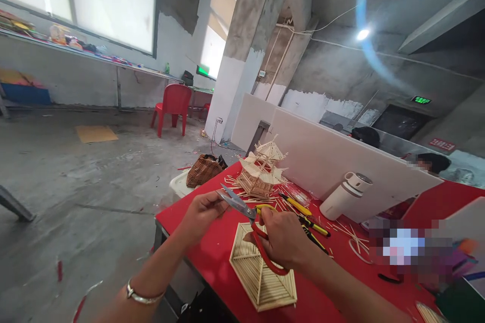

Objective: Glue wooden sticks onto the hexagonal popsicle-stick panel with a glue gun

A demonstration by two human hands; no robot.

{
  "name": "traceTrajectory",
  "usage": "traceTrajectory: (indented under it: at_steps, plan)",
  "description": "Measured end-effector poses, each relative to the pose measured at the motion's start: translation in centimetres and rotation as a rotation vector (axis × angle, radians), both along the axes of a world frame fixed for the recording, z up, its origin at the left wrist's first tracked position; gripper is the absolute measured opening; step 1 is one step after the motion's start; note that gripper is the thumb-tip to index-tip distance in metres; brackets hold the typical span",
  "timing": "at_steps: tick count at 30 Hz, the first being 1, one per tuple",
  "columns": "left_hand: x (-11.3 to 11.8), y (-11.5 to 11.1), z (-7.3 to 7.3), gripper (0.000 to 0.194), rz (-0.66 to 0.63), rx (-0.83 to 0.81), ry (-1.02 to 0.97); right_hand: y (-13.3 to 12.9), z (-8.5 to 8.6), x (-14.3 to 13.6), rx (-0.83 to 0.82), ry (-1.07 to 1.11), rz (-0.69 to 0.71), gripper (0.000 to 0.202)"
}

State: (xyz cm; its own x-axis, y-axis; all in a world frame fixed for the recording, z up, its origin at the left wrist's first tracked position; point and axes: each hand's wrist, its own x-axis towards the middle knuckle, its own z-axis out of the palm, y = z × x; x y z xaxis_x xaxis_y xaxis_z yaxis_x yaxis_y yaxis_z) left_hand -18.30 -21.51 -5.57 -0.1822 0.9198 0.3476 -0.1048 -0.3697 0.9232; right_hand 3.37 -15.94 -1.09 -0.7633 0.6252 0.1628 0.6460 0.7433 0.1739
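Note:
My right hand [284, 237] grips a pair of scissors [246, 209] by the red handles, blades parted and pointing left. A yellow part shows beside its fingers. My left hand [202, 217] is pinched closed at the blade tips; whatever it holds is too small to make out. Below the scissors, a hexagonal panel of thin wooden sticks [271, 282] lies on the red table [212, 247], partly covered by my right hand. Beyond the hands stands a tiered pagoda model [261, 174] made of similar sticks, with loose sticks around it.
Yellow-and-black tools [297, 205] lie right of the pagoda model. A white thermos [344, 197] stands against a pale partition board [322, 146], with people partly visible behind. A plaid bag [204, 170] sits past the table's left edge. A red chair [174, 103] stands farther back.

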Motion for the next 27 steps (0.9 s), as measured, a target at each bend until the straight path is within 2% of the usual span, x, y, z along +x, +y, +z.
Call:
traceTrajectory:
  at_steps: [9,14,21,24,27]
  plan:
    - [-0.1,-0.3,-0.8,0.032,-0.011,0.027,0.019,-0.9,0.3,-0.4,-0.109,0.092,-0.026,0.047]
    - [0.3,-0.2,-1.4,0.034,0.004,-0.019,-0.035,-0.9,-0.1,-0.1,-0.082,0.065,-0.024,0.049]
    - [0.6,-0.2,-1.6,0.047,0.055,-0.114,-0.096,-0.1,-0.5,0.3,0.002,0.071,0.019,0.054]
    - [0.7,0.4,-1.9,0.049,0.062,-0.151,-0.203,0.8,-0.9,1.3,0.055,0.12,0.085,0.054]
    - [0.6,1.7,-2.1,0.051,0.2,-0.201,-0.322,2.6,-1.1,4.0,0.078,0.153,0.073,0.053]
